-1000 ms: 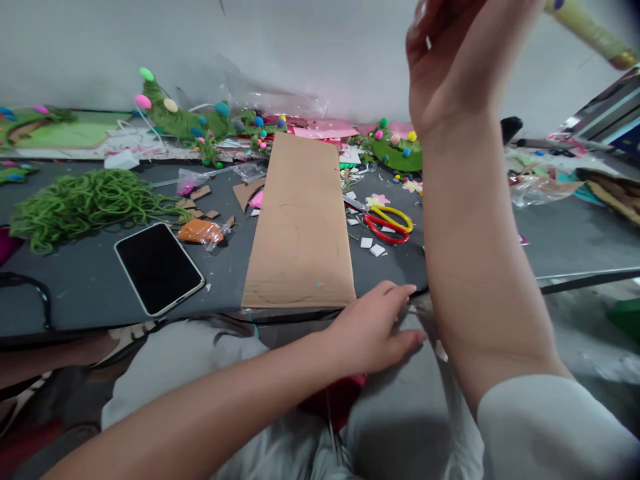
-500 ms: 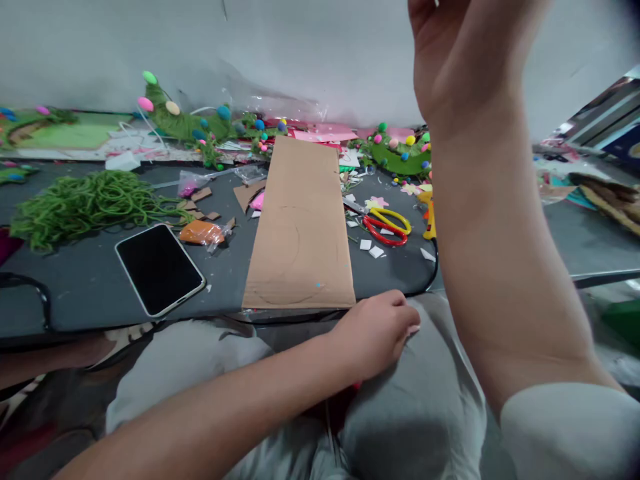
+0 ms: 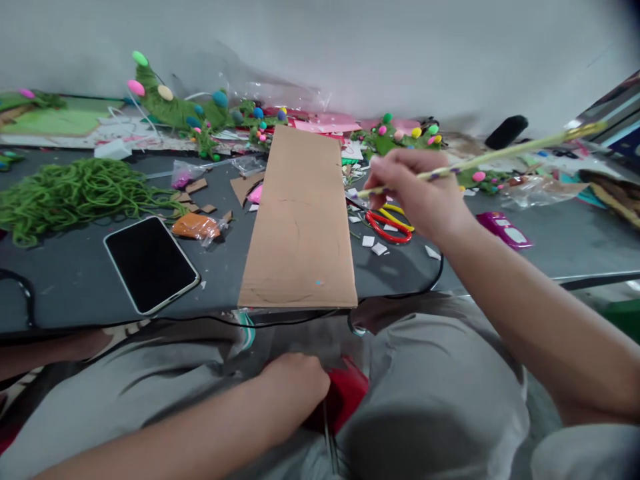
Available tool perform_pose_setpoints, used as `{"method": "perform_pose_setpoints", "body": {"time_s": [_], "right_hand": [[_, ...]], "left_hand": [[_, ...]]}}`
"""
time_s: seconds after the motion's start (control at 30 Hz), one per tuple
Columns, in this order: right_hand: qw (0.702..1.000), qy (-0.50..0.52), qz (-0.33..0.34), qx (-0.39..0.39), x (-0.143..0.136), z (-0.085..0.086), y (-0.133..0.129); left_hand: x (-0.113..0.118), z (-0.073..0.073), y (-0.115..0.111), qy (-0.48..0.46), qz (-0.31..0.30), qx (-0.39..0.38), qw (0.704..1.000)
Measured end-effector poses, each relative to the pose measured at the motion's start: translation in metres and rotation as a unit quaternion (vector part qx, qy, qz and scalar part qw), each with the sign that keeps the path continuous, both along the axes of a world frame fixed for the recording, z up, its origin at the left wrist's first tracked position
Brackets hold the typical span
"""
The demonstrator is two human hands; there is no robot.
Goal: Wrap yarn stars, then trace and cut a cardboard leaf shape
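Note:
My right hand [image 3: 417, 190] is closed on a thin yellow-green pencil [image 3: 520, 150], raised over the right side of the table. The pencil's lower tip points left, towards the cardboard. A long brown cardboard sheet [image 3: 305, 220] with faint curved pencil lines lies at the table's middle, its near end at the front edge. My left hand [image 3: 297, 383] is low over my lap, fingers curled beside a red item [image 3: 347, 393]; what it holds, if anything, is hidden. Red and yellow scissors [image 3: 387, 230] lie just below my right hand.
Green yarn [image 3: 75, 200], a phone [image 3: 151, 263] and an orange packet [image 3: 196, 227] are on the left. A purple item [image 3: 504, 230] lies on the right. Decorations with coloured balls [image 3: 175, 107] line the back. A black cable [image 3: 435, 280] crosses the front edge.
My right hand has come down from the top of view, now with the pencil showing in it. My left hand has moved left and down, from near my right knee to between my legs.

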State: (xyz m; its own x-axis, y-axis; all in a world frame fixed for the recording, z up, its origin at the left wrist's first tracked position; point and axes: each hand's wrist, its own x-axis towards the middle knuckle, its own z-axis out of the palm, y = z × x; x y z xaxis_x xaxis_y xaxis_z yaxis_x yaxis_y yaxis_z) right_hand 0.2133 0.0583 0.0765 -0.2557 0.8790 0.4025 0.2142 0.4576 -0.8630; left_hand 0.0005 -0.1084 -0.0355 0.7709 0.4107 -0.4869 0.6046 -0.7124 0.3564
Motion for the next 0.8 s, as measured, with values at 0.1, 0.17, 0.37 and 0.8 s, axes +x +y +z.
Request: {"method": "perform_pose_setpoints", "body": {"time_s": [0.1,0.17,0.37,0.8], "right_hand": [[0.993,-0.086,0.052,-0.069,0.000,-0.020,-0.014],[0.985,-0.086,0.089,-0.119,0.000,-0.035,-0.018],[0.975,-0.059,0.054,-0.208,0.002,-0.067,-0.029],[0.969,-0.074,-0.037,-0.231,0.002,-0.086,-0.059]], "left_hand": [[-0.012,0.002,0.003,0.036,0.017,0.007,0.999],[-0.018,0.013,0.009,0.035,0.019,0.021,0.999],[-0.038,0.034,0.019,-0.163,0.044,0.141,0.975],[-0.062,0.021,0.058,-0.161,0.064,0.329,0.928]]}}
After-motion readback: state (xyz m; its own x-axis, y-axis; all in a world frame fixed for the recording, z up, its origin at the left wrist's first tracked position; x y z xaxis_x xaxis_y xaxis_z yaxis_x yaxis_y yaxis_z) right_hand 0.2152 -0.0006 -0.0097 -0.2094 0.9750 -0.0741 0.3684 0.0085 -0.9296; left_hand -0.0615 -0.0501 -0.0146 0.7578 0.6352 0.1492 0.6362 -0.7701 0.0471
